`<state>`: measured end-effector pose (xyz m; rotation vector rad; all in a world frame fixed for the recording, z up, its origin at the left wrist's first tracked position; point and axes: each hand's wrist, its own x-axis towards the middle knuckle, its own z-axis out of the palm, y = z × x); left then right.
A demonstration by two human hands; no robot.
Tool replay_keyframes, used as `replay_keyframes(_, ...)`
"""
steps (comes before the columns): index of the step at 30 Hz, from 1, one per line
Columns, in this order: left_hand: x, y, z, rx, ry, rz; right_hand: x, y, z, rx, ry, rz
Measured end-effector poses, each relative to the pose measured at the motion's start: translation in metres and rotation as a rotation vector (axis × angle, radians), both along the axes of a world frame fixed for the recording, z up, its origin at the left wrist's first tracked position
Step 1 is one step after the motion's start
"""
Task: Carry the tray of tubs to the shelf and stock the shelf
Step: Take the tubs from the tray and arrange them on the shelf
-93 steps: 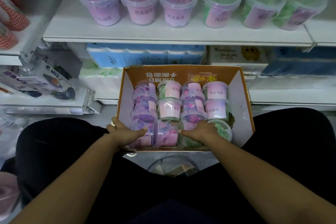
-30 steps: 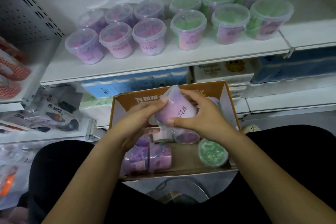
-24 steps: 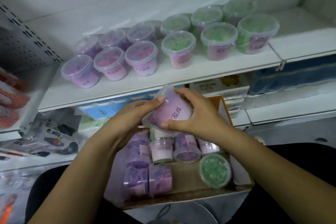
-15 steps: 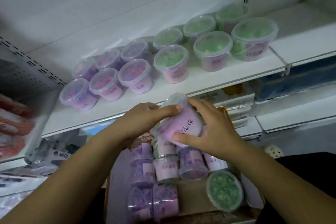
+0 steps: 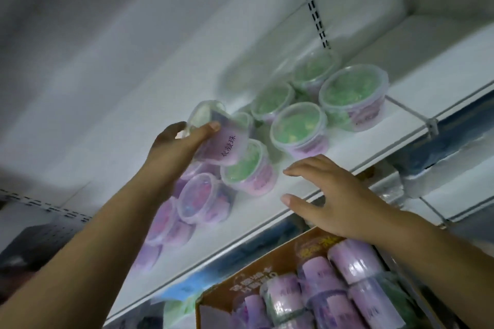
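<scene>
My left hand (image 5: pixel 173 149) grips a clear tub with a purple label (image 5: pixel 220 139), tilted on its side above the tubs standing on the white shelf (image 5: pixel 302 179). Green-filled tubs (image 5: pixel 298 128) stand at the shelf's right and purple-filled tubs (image 5: pixel 201 199) at its left. My right hand (image 5: pixel 328 195) hovers with fingers spread over the shelf's front edge, holding nothing. The orange cardboard tray (image 5: pixel 267 271) at the bottom holds several purple-labelled tubs (image 5: pixel 352 262) lying on their sides.
A slotted upright rail (image 5: pixel 310 2) runs up the white back wall. Right of the green tubs the shelf surface is bare up to a wire divider (image 5: pixel 409 112). Blue packs (image 5: pixel 454 141) lie on the shelf below.
My left hand has lifted the tub up from the tray to over the shelf's tubs. My right hand has let go of it and now hovers open. The view has tilted upward.
</scene>
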<state>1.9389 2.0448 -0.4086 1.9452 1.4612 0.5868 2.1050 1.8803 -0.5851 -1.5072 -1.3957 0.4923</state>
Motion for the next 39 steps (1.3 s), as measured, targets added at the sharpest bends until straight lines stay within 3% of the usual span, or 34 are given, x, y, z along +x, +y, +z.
replay_keyframes(9,0.057,0.065,-0.014,0.116,0.096,0.015,0.004,0.025,-0.018,-0.244,-0.176,0.065)
replay_keyframes(16,0.066,0.085,-0.032,0.209,0.155,-0.002,0.01,0.029,-0.024,-0.245,-0.134,0.075)
replay_keyframes(21,0.057,0.099,-0.037,0.142,0.191,0.031,0.009,0.025,-0.023,-0.218,-0.184,0.116)
replay_keyframes(36,0.04,0.086,-0.049,0.059,0.04,-0.038,0.009,0.024,-0.023,-0.212,-0.193,0.1)
replay_keyframes(39,0.023,0.073,-0.055,0.181,0.071,0.029,0.003,0.022,-0.018,-0.205,-0.163,0.058)
